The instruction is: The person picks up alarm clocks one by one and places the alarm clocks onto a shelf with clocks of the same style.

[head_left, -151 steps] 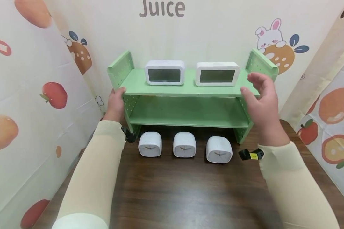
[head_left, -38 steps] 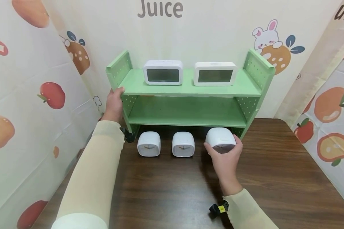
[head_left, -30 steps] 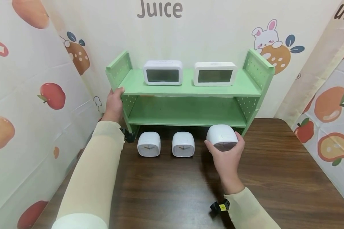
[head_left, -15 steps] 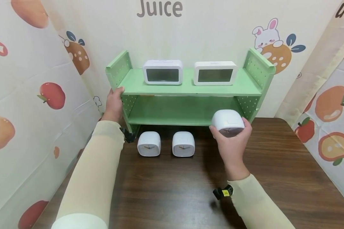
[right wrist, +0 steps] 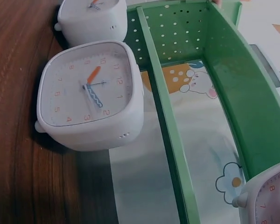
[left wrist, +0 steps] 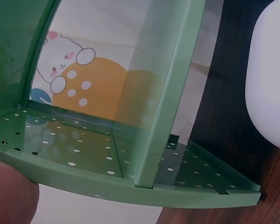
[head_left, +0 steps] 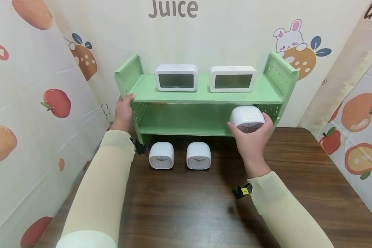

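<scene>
1. Currently, the right hand [head_left: 252,146] holds a white clock [head_left: 245,115] clear of the table [head_left: 179,210]; the thumb is on one side of the casing and the fingers on the opposite side, clamped on it.
2. The held clock is in front of the right end of the lower board [head_left: 186,119] of the green rack [head_left: 285,77]. Contact between clock and board cannot be determined.
3. The left hand [head_left: 123,112] grips the rack's left side panel near the upper board [head_left: 204,96], with its fingers closed around the panel edge.
4. Two similar clocks, the left clock [head_left: 161,155] and the middle clock [head_left: 198,155], stand apart on the table before the rack, dials facing the person.
5. Two white display units, the left unit [head_left: 176,78] and the right unit [head_left: 233,79], stand side by side, apart, on the upper board.
6. A fruit-patterned backdrop [head_left: 229,31] hangs behind the rack.
</scene>
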{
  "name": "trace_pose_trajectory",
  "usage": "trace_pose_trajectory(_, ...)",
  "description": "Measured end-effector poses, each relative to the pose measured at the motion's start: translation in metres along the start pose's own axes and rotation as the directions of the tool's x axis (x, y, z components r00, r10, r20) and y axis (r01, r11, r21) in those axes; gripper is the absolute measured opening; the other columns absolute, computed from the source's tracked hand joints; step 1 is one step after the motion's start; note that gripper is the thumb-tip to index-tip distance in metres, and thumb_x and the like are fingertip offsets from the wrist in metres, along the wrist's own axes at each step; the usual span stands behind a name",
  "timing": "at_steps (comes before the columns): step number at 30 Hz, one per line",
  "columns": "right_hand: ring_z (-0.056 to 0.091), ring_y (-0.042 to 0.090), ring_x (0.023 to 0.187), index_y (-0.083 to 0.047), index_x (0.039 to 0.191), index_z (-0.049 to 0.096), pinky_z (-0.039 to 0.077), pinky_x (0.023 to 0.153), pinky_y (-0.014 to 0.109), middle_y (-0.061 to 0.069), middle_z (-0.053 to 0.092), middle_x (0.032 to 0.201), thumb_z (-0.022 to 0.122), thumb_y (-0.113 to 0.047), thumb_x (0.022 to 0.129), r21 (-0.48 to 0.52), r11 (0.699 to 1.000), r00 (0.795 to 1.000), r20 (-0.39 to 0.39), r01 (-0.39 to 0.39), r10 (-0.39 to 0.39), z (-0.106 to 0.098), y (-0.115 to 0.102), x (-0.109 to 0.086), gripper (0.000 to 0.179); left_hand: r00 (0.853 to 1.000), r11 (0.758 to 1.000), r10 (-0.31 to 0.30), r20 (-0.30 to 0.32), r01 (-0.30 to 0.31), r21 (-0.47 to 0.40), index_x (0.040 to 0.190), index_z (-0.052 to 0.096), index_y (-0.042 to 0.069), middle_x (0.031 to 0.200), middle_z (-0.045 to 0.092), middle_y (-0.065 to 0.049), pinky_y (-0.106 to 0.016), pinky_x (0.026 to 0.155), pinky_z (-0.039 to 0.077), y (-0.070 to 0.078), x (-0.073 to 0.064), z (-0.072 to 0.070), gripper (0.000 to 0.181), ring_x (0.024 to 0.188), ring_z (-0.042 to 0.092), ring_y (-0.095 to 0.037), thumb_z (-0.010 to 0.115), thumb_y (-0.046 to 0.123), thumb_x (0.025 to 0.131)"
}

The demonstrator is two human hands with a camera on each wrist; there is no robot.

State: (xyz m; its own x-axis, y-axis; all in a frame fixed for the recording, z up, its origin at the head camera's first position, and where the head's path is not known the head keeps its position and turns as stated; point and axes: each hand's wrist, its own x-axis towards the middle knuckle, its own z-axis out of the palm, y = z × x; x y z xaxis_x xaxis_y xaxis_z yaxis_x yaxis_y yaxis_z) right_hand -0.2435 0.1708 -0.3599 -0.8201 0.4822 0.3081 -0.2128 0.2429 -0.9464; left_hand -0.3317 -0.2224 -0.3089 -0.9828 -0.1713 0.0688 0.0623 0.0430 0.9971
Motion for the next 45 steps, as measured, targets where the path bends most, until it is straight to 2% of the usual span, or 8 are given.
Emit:
trace_pose_trajectory(8, 0.036, 0.024, 0.133, -0.022, 0.157, 0.015, 0.044, 0.102, 0.041, 0.004, 0.026, 0.153, 0.092, -0.046, 0.074, -0.020, 0.996, 0.995, 0.049, -0.089, 0.090, 0.007, 0.000, 0.016, 0.116, 1.000, 1.000, 0.004, 0.001, -0.004, 0.006, 0.163, 0.027, 0.034, 0.158, 0.036, -0.002, -0.054, 0.117, 0.025, -0.001, 0.001, 0.001, 0.059, 0.142, 0.033, -0.024, 0.037, 0.051, 0.107)
trace_pose_trajectory(15, 0.037, 0.024, 0.132, -0.018, 0.157, 0.016, 0.040, 0.105, 0.039, 0.006, 0.025, 0.152, 0.092, -0.049, 0.072, -0.068, 0.995, 0.996, 0.038, -0.076, 0.079, 0.013, 0.006, 0.024, 0.119, 1.000, 0.999, 0.006, -0.005, -0.007, -0.039, 0.161, 0.030, 0.033, 0.154, 0.040, -0.004, -0.053, 0.115, 0.030, -0.002, 0.003, 0.001, 0.057, 0.140, 0.036, -0.028, 0.040, 0.050, 0.107)
trace_pose_trajectory(26, 0.036, 0.026, 0.134, -0.010, 0.155, 0.022, 0.039, 0.107, 0.036, 0.010, 0.027, 0.151, 0.092, -0.043, 0.073, -0.109, 0.992, 0.997, -0.026, -0.071, 0.068, 0.031, 0.019, 0.037, 0.113, 1.000, 1.000, 0.014, -0.012, -0.014, -0.024, 0.161, 0.030, 0.030, 0.155, 0.040, -0.003, -0.051, 0.117, 0.027, 0.000, 0.001, 0.002, 0.057, 0.141, 0.035, -0.026, 0.039, 0.048, 0.108)
trace_pose_trajectory(34, 0.035, 0.026, 0.134, -0.012, 0.155, 0.022, 0.040, 0.106, 0.037, 0.010, 0.028, 0.151, 0.092, -0.048, 0.071, -0.134, 0.988, 0.997, -0.051, -0.072, 0.066, 0.034, 0.023, 0.041, 0.115, 1.000, 1.000, -0.010, 0.000, 0.010, -0.030, 0.161, 0.030, 0.035, 0.157, 0.037, -0.002, -0.054, 0.117, 0.027, 0.003, -0.001, 0.002, 0.056, 0.142, 0.034, -0.027, 0.038, 0.050, 0.108)
trace_pose_trajectory(38, 0.036, 0.026, 0.133, -0.012, 0.155, 0.022, 0.039, 0.106, 0.037, 0.010, 0.029, 0.151, 0.092, -0.050, 0.070, -0.150, 0.986, 0.996, -0.057, -0.070, 0.062, 0.035, 0.025, 0.042, 0.116, 1.000, 0.999, -0.018, 0.002, 0.018, -0.043, 0.160, 0.031, 0.037, 0.154, 0.040, -0.003, -0.055, 0.115, 0.030, 0.002, 0.000, 0.002, 0.055, 0.141, 0.036, -0.029, 0.039, 0.050, 0.108)
trace_pose_trajectory(41, 0.036, 0.026, 0.133, -0.012, 0.154, 0.022, 0.039, 0.106, 0.037, 0.010, 0.030, 0.150, 0.092, -0.050, 0.070, -0.162, 0.985, 0.997, -0.059, -0.063, 0.054, 0.035, 0.025, 0.043, 0.115, 1.000, 0.999, -0.022, 0.008, 0.022, -0.038, 0.161, 0.030, 0.035, 0.155, 0.039, -0.004, -0.055, 0.115, 0.029, 0.009, -0.009, 0.005, 0.055, 0.142, 0.035, -0.030, 0.039, 0.048, 0.108)
trace_pose_trajectory(45, 0.035, 0.026, 0.134, -0.012, 0.155, 0.021, 0.038, 0.106, 0.038, 0.011, 0.030, 0.150, 0.091, -0.051, 0.071, -0.174, 0.983, 0.997, -0.057, -0.059, 0.050, 0.036, 0.025, 0.043, 0.116, 1.000, 1.000, -0.017, 0.006, 0.017, -0.019, 0.162, 0.029, 0.033, 0.156, 0.037, -0.004, -0.054, 0.117, 0.027, 0.013, -0.012, 0.005, 0.056, 0.142, 0.034, -0.028, 0.038, 0.047, 0.108)
